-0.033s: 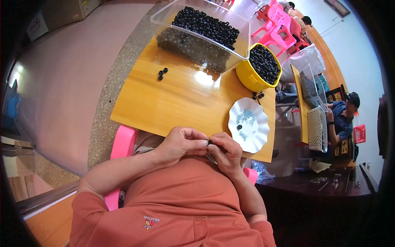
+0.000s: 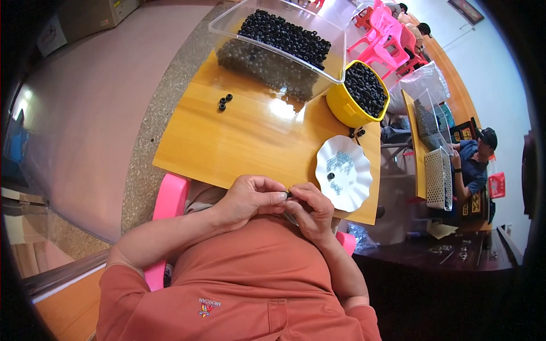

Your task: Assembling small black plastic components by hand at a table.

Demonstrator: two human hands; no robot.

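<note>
At the near edge of the wooden table, my left hand (image 2: 253,196) and my right hand (image 2: 311,207) meet fingertip to fingertip. Both pinch a small black part (image 2: 289,195), mostly covered by the fingers. To the right of them lies a white plate with a wavy rim (image 2: 364,190). Tiny bluish pieces (image 2: 340,161) are scattered on it, along with one black ring-shaped part (image 2: 330,176). Behind the plate stands a yellow tub (image 2: 344,109) heaped with similar black parts (image 2: 365,88).
A clear plastic bin (image 2: 267,68) full of black parts sits at the table's far side. Several loose black parts (image 2: 222,102) lie left of centre, others (image 2: 360,133) by the tub. Off to the right, a person (image 2: 475,165) sits at another table beside a white basket (image 2: 439,179).
The fingers of my right hand have shifted slightly, and a bit more of the black part shows between the fingertips. Everything else is still.
</note>
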